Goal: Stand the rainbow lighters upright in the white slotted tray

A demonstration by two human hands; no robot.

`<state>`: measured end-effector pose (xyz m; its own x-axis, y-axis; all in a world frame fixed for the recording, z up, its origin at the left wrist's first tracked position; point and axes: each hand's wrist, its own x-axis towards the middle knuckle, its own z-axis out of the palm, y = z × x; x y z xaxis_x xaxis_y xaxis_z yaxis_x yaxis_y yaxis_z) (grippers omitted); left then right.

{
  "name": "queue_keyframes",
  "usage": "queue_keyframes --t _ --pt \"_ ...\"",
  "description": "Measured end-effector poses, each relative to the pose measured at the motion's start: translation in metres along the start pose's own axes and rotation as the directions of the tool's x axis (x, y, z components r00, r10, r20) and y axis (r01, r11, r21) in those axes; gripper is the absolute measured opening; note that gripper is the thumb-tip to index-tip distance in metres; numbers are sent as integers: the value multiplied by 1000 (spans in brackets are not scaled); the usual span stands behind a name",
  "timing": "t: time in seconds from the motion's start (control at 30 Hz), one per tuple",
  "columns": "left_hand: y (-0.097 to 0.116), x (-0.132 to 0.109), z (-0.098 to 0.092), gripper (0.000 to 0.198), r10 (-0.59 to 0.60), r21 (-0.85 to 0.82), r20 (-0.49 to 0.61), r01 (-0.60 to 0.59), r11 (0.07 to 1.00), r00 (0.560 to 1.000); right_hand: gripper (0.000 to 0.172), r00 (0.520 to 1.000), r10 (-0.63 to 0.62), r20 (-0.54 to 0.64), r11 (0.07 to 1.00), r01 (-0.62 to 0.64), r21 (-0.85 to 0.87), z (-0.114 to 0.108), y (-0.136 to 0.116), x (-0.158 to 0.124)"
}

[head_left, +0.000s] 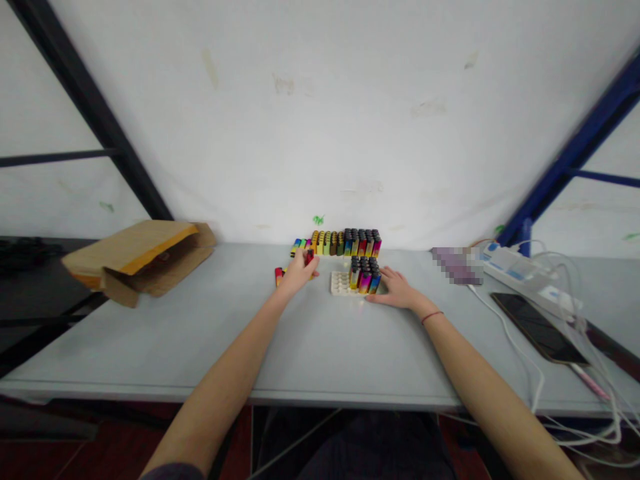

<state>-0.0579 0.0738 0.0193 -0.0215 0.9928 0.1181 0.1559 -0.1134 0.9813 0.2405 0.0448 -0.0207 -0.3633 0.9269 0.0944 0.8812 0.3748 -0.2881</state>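
Both forearms enter from the bottom edge and reach across the grey counter (320, 347) toward its far side. Left hand (299, 272): fingers curled around a single lighter (310, 256), red body with dark cap, held just above the counter surface. Grip is closed on it. Immediately left of that hand, a few loose lighters (279, 274) lie on the counter; exact count not resolvable.

Right hand (397, 288): flat, fingers extended and relaxed, holding nothing, resting on the counter with fingertips against the right side of a white tray (340, 283). The tray carries a block of upright lighters (365, 273), multicoloured bodies with dark caps, filling its right part; the left part shows bare sockets. A thin red band sits on the right wrist.

Behind the tray, against the white wall, a longer row of lighters (345, 243) stands upright, with a few at its left end lying tilted.

Far left: an open cardboard box (140, 260) on its side, overhanging the counter edge. Right side: a white power strip (520, 270) with several white cables, and a dark phone (537, 328) lying face up near the edge. A blurred patch sits between the tray and the power strip; contents unreadable.
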Motion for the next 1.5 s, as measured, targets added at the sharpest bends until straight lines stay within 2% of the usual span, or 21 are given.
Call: queue_keyframes --t 0.17,0.3,0.43,0.6,0.73,1.03,1.27,1.5 --pt "-3 -9 22 27 -20 -182 94 37 983 995 94 1000 4 1 1000 -4 -5 0 0 0" --pt "-1 -21 35 34 -94 -370 85 119 921 992 99 1000 20 4 1000 -20 -4 2 1 0" --pt "2 -25 38 44 -156 -439 76 174 882 985 100 1000 23 8 1000 -23 -9 2 2 1" --pt "4 -24 33 56 -271 -521 184 328 788 945 97 1000 0 2 1000 0 -3 1 1 1" --pt "7 -24 32 60 -237 -578 145 276 768 961 96 1000 5 -2 1000 -5 -1 1 0 0" --pt "9 -27 33 57 -203 -640 61 195 744 977 98 1000 11 2 1000 -11 -9 2 0 0" --pt "13 -30 34 46 -212 -675 71 204 709 975 98 1000 10 2 1000 -10 -3 0 -1 -1" --pt "20 -33 35 48 -235 -684 135 262 681 963 99 1000 14 10 1000 -14 -6 1 -1 0"
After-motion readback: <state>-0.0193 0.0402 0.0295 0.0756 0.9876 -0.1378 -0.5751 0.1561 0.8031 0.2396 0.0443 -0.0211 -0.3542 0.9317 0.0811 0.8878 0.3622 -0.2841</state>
